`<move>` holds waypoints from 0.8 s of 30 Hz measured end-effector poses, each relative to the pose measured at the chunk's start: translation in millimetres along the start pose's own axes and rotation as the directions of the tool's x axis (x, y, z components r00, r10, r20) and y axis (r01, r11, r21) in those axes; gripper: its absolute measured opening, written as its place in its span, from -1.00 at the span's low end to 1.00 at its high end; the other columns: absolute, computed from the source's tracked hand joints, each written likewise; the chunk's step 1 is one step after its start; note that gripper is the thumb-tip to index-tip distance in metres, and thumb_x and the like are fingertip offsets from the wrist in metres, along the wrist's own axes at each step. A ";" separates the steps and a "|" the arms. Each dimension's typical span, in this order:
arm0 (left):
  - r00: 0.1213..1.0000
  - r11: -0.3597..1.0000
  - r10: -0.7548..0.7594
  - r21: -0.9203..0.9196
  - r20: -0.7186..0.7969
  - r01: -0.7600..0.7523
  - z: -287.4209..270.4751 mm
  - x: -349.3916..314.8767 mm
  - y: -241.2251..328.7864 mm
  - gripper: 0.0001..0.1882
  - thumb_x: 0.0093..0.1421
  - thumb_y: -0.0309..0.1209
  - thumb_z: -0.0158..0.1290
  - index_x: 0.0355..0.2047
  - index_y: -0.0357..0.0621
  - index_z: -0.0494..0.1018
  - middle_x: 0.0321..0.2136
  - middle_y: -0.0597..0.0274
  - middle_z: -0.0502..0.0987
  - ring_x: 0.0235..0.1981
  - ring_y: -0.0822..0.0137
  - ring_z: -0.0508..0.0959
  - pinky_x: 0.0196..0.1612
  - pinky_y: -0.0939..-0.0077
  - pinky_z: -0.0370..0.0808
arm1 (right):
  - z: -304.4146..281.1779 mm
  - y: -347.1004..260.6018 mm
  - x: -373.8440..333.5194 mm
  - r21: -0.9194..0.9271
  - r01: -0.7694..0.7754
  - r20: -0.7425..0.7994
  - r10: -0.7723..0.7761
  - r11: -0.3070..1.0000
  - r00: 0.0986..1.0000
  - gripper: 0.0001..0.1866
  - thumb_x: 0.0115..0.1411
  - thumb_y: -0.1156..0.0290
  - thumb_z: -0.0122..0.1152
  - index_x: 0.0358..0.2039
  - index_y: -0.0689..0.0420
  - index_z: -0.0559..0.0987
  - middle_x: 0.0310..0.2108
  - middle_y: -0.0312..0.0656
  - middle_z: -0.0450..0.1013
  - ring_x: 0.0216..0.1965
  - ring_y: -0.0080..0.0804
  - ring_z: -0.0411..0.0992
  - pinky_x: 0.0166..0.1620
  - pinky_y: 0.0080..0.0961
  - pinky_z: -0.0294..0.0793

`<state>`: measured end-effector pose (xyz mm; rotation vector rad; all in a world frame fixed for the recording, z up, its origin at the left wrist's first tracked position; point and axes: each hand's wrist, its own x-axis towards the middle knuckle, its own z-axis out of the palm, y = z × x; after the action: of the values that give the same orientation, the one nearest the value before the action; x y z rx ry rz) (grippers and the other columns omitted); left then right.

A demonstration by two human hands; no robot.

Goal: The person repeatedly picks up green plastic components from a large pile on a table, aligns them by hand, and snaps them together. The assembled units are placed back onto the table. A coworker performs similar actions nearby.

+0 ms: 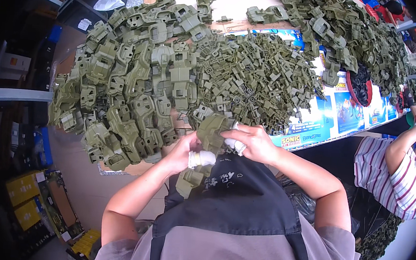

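Note:
Just in front of my dark apron, both hands grip an olive-green plastic toy vehicle body [211, 134]. My left hand [184, 152] closes on its left side, the thumb wrapped in white and laid across it. From the right, my right hand [255, 142] pinches the part with white-wrapped fingertips. The lower end of the body hangs below my left thumb, against the apron. Beyond my hands lies a heap of small olive-green plastic pieces [256, 75]. Whether a small piece sits between my right fingertips is hidden.
Rows of larger green vehicle bodies [134, 75] are stacked at the left. More green parts [333, 27] pile up at the far right, near a red-rimmed basket [359, 88] of black pieces. Printed blue cardboard [311, 123] covers the table. A person in a striped shirt [388, 168] works at right.

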<state>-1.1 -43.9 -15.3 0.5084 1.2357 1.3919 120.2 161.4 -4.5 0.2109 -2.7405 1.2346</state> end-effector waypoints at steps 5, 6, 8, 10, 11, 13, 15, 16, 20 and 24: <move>0.936 0.995 -0.061 -0.096 -0.346 0.029 -14.7 -1.2 4.0 -0.48 0.09 -0.37 0.11 0.06 -0.16 0.23 -0.23 0.22 0.50 -0.24 0.38 0.54 -0.16 0.48 0.51 | -34.0 6.8 34.1 0.289 0.020 0.087 -0.047 0.957 0.995 -0.42 0.02 0.36 0.24 0.11 -0.06 0.36 -0.05 0.00 0.40 -0.20 -0.22 0.48 -0.13 -0.45 0.50; 0.930 0.986 0.084 -0.104 -0.357 -0.129 -26.8 2.7 3.8 -0.47 0.10 -0.18 0.09 0.03 -0.15 0.27 -0.24 0.18 0.51 -0.25 0.33 0.56 -0.16 0.44 0.53 | -45.7 11.5 35.1 0.476 -0.101 0.059 0.082 0.874 0.995 -0.42 0.08 0.28 0.21 0.14 -0.05 0.32 -0.03 0.00 0.39 -0.18 -0.26 0.47 -0.10 -0.44 0.47; 0.917 0.941 -0.045 -0.326 -0.396 -0.094 -44.6 -5.0 3.3 -0.41 0.08 0.01 0.04 -0.03 -0.17 0.34 -0.21 0.13 0.51 -0.23 0.30 0.56 -0.15 0.37 0.52 | -44.8 33.0 20.5 0.297 -0.243 -0.106 0.285 0.923 0.952 -0.40 0.05 0.27 0.23 0.13 0.00 0.31 -0.08 -0.01 0.41 -0.20 -0.24 0.46 -0.14 -0.38 0.49; 0.881 0.953 -0.066 -0.290 -0.469 -0.083 -47.2 -8.5 5.6 -0.40 0.06 0.03 0.05 -0.04 -0.19 0.36 -0.20 0.11 0.51 -0.22 0.29 0.55 -0.14 0.34 0.52 | -4.6 73.7 -14.8 -0.031 -0.304 -0.121 0.298 0.952 0.947 -0.37 0.02 0.24 0.25 0.12 0.00 0.29 -0.14 0.01 0.40 -0.20 -0.21 0.43 -0.16 -0.34 0.48; 0.865 0.946 -0.105 -0.318 -0.491 -0.066 -47.3 -14.0 -0.5 -0.39 0.06 0.02 0.06 -0.04 -0.20 0.36 -0.20 0.11 0.51 -0.22 0.29 0.55 -0.13 0.33 0.52 | 15.0 81.2 -30.2 -0.171 -0.240 -0.041 0.236 0.956 0.971 -0.35 0.00 0.23 0.25 0.12 0.00 0.28 -0.15 0.03 0.38 -0.18 -0.19 0.41 -0.16 -0.31 0.47; 0.818 0.931 -0.136 -0.354 -0.559 -0.088 -44.1 -15.1 -15.8 -0.41 0.03 -0.01 0.09 -0.06 -0.18 0.36 -0.23 0.13 0.51 -0.22 0.29 0.54 -0.13 0.31 0.51 | 46.5 62.1 -37.2 -0.399 -0.188 -0.055 0.182 0.897 0.982 -0.34 -0.02 0.23 0.23 0.13 0.00 0.27 -0.12 0.05 0.31 -0.13 -0.12 0.35 -0.08 -0.25 0.40; 0.855 0.902 -0.152 -0.423 -0.496 -0.085 -46.5 -15.8 -30.4 -0.45 0.03 -0.06 0.11 -0.07 -0.16 0.35 -0.24 0.16 0.49 -0.22 0.29 0.53 -0.13 0.31 0.51 | 70.8 58.4 -36.8 -0.507 -0.274 0.054 0.347 0.818 0.936 -0.32 -0.03 0.25 0.23 0.13 0.01 0.25 -0.05 0.05 0.25 -0.06 -0.08 0.29 -0.01 -0.22 0.33; 0.884 0.862 -0.149 -0.497 -0.443 -0.104 -39.6 -15.1 -27.2 -0.47 0.04 -0.10 0.13 -0.07 -0.15 0.32 -0.22 0.17 0.47 -0.24 0.27 0.53 -0.14 0.30 0.52 | 78.4 65.0 -34.7 -0.557 -0.251 0.059 0.339 0.792 0.939 -0.32 -0.04 0.29 0.23 0.14 0.03 0.25 -0.08 0.04 0.27 -0.10 -0.05 0.30 0.00 -0.24 0.32; 0.880 0.798 -0.024 -0.539 -0.475 -0.269 -40.2 -7.1 -52.6 -0.58 0.20 -0.16 -0.03 -0.06 -0.17 0.30 -0.15 0.10 0.45 -0.12 0.15 0.49 0.01 0.18 0.43 | 65.0 64.2 -34.9 -0.085 -0.414 -0.131 0.402 0.906 0.906 -0.37 0.01 0.28 0.22 0.13 0.02 0.28 -0.02 0.07 0.29 0.00 0.03 0.29 0.07 -0.25 0.27; 0.882 0.832 0.139 -0.429 -0.451 -0.351 -31.5 9.1 -65.3 -0.44 0.23 -0.03 -0.12 0.10 -0.12 0.17 -0.07 0.08 0.41 -0.03 0.10 0.43 0.02 0.16 0.39 | 29.1 25.8 -26.8 0.401 -0.452 -0.096 0.527 0.797 0.844 -0.46 0.14 0.30 0.13 0.15 -0.01 0.28 0.07 0.01 0.27 0.09 -0.16 0.27 0.12 -0.39 0.20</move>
<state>-1.2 -60.8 -86.5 0.0076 1.0800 2.0445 140.2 158.4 -47.2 -0.6138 -2.4343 1.7739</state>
